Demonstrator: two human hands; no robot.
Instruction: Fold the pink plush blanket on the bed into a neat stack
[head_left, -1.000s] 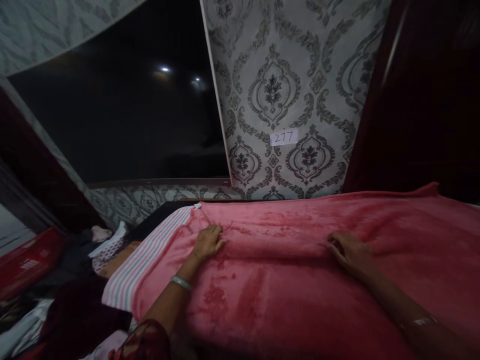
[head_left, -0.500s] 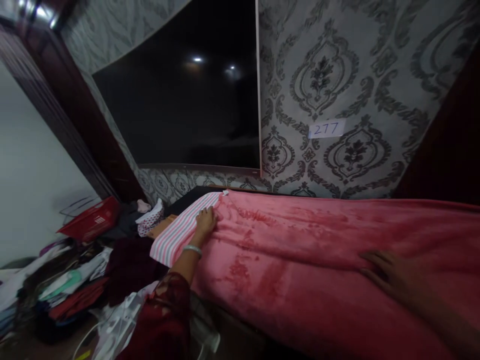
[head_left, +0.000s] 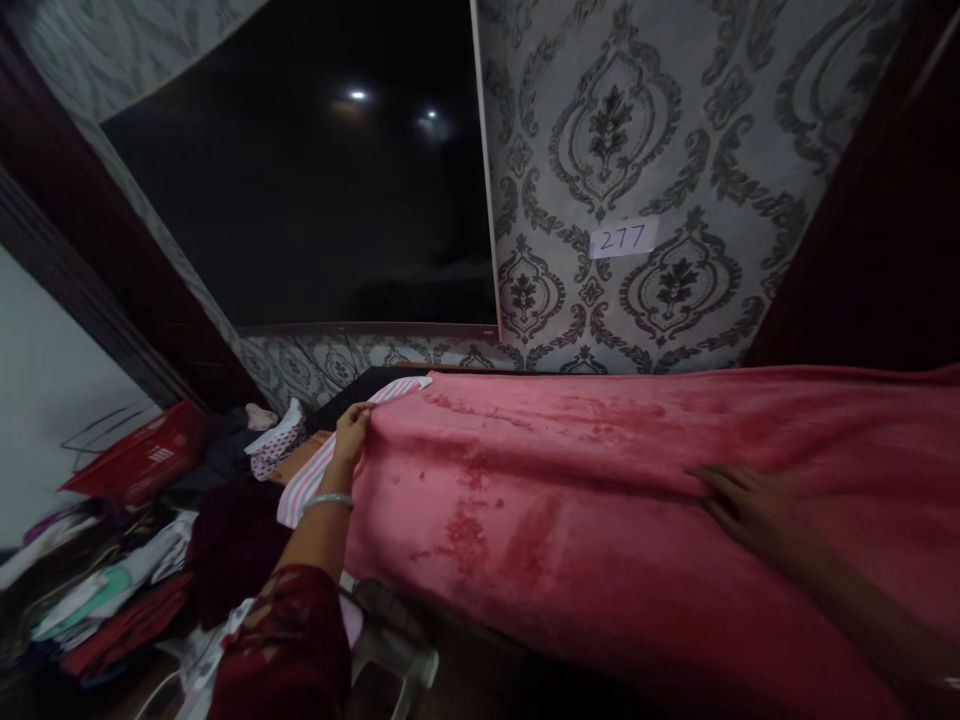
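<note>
A pink plush blanket (head_left: 570,520) is spread over a long surface against the wall, with creases and darker brushed patches in its pile. At its left end my left hand (head_left: 352,432) pinches the blanket's edge, fingers closed. Under that edge a pink, grey and white striped cloth (head_left: 304,487) shows, partly covered. Farther right, my right hand (head_left: 739,500) rests on the blanket beside a long crease, its fingers stretched out and the thumb apart.
A dark television (head_left: 315,190) hangs above, beside a paper label (head_left: 624,238) reading 277 on patterned wallpaper. At left are a red basket (head_left: 146,455), a dotted cloth (head_left: 277,445) and a heap of clothes (head_left: 112,600). A pale plastic stool or chair (head_left: 420,670) stands below the blanket.
My left hand has moved left, drawing the blanket's edge over more of the striped cloth, and wrinkles there are smoother. My right hand stays on the blanket. The view has shifted slightly.
</note>
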